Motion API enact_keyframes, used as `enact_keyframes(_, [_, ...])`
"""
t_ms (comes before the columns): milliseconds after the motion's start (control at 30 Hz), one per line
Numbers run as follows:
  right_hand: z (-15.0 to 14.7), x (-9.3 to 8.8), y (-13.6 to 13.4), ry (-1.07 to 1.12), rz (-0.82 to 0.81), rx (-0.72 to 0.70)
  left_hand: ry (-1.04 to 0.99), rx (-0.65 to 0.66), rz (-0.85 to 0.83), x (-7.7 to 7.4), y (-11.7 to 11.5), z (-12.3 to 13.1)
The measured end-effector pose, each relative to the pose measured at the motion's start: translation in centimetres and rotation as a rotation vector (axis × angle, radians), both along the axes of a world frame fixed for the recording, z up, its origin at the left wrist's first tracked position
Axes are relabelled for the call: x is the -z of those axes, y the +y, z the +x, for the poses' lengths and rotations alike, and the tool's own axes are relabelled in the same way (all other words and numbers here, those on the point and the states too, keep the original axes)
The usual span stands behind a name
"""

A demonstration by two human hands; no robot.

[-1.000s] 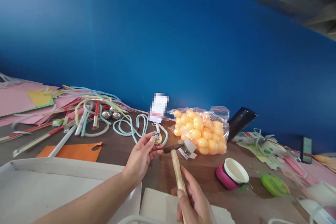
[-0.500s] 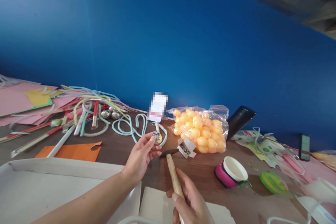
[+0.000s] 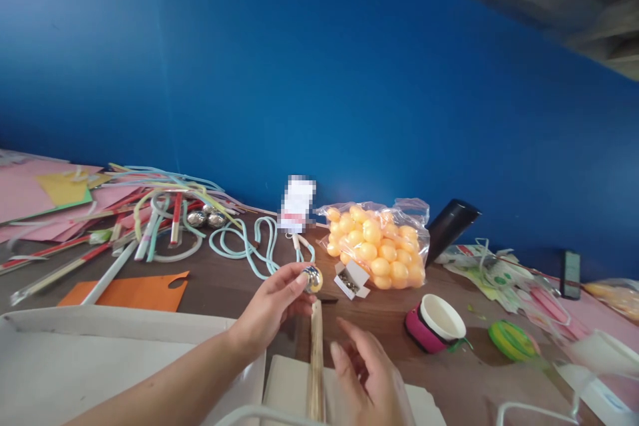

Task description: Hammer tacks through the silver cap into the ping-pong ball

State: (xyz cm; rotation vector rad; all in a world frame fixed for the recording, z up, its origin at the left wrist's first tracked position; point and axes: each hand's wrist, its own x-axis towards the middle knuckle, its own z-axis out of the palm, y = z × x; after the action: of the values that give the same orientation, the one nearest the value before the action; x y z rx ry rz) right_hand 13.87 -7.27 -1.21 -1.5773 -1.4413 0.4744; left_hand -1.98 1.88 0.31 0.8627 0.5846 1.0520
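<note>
My left hand [image 3: 272,309] pinches a shiny silver ball [image 3: 313,277] with a yellowish patch on its right side, just above the tabletop. A pale wooden stick [image 3: 317,359] stretches from below that hand toward the bottom edge, over white card sheets [image 3: 289,383]. To the right of the stick, my right hand [image 3: 367,369] is open, thumb and fingers apart, not touching it. Beyond the hands a small white box [image 3: 352,279] holds little metal pieces. Part of a dark blade-like piece [image 3: 328,299] shows near the stick's far end.
A clear bag of yellow-orange balls [image 3: 374,243] lies by the blue wall. To the right stand a pink-and-white cup [image 3: 434,323] and a green tape roll [image 3: 512,339]. A white tray [image 3: 164,316], an orange sheet [image 3: 124,293] and several tubes [image 3: 164,190] fill the left.
My right hand has let go of the wooden stick, which now points more straight ahead. My left hand has moved slightly right with the silver ball, now turned to show more of it.
</note>
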Motion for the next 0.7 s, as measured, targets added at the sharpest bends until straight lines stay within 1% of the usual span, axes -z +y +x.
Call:
enact_keyframes(133, [-0.4,-0.9,0.1,0.475,-0.034,-0.086,0.096,0.156,0.124,-1.3,-1.4,0.2])
enact_keyframes(167, [-0.5,-1.1,0.1,0.572,-0.034,-0.117,0.112,0.214,0.148,-1.5,-1.8,0.3])
enact_keyframes(233, [-0.6,-1.4,0.1,0.693,-0.023,-0.169,0.118,0.325,0.163,-1.6,-2.5,0.7])
enact_keyframes(300, [-0.6,-1.6,0.1,0.721,-0.046,-0.202,0.122,0.386,0.166,-1.3,-2.9,1.1])
enact_keyframes(400, [-0.7,-1.6,0.1,0.687,-0.097,-0.207,0.153,0.37,0.151,-0.5,-3.0,1.5])
enact_keyframes(500, [-0.8,-1.7,0.2,0.651,-0.095,-0.156,0.277,0.335,0.145,-0.2,-2.8,1.5])
enact_keyframes(600, [-0.8,-1.7,0.4,0.7,-0.125,-0.096,0.476,0.241,0.184,-0.6,-2.1,1.4])
enact_keyframes(633, [-0.7,-1.7,0.6,0.749,-0.149,-0.072,0.542,0.193,0.226,-0.9,-1.8,1.4])
enact_keyframes(700, [-0.4,-1.4,0.9,0.87,-0.177,-0.004,0.713,0.088,0.38,-1.8,-0.8,1.9])
